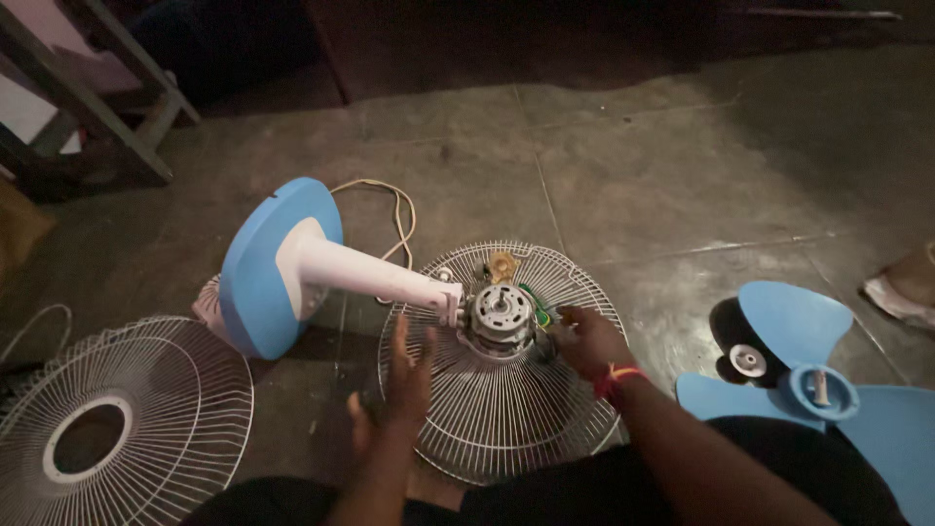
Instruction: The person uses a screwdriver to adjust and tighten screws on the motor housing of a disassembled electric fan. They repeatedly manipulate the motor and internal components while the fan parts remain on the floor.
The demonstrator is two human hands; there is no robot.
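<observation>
fan motor (500, 315) on rear grille (487, 429) — right hand (587, 341) grip grasping its side, left hand (407, 375) released.

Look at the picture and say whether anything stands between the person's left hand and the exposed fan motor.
Nothing visible does. The left hand hovers open over the wire guard, just left of the motor, with only open grille between them. The right hand is already at the motor's right side.

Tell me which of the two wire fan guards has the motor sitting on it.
The rear guard in the middle, between both hands, carries the motor and white stand neck. The other guard, far left, lies alone with an open centre ring.
</observation>
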